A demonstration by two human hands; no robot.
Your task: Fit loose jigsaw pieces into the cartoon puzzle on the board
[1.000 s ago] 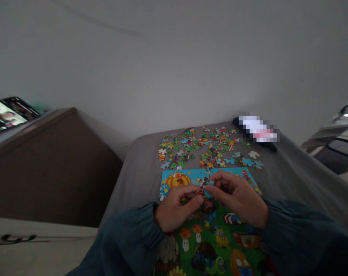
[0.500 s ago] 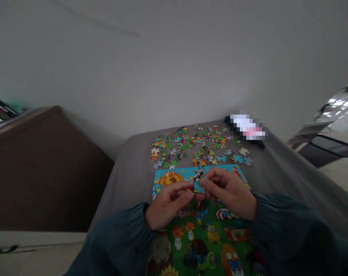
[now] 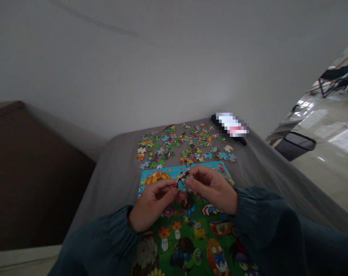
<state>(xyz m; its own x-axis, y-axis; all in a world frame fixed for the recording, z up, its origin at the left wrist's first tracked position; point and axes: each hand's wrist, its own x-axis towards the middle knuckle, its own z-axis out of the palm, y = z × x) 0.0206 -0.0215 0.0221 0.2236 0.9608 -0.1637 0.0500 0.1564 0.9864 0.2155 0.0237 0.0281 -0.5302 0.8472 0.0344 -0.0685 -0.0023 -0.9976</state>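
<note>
Over the upper part of a colourful picture sheet with a blue top and green lower part, both hands meet around a few small puzzle pieces, blue, dark and red. My left hand pinches their left side between thumb and fingers. From the right, my right hand grips them with thumb and forefinger. Whether the pieces are joined is too small to tell. Beyond the sheet, many loose puzzle pieces lie scattered on the grey cloth.
A lit phone on a dark holder lies at the back right of the grey cloth. A pale wall rises behind. Brown furniture stands at left; a dark-framed chair is on the right.
The view has turned slightly to the right, so the scene sits further left. Both hands still hold the pieces together, now tilted a little differently.
</note>
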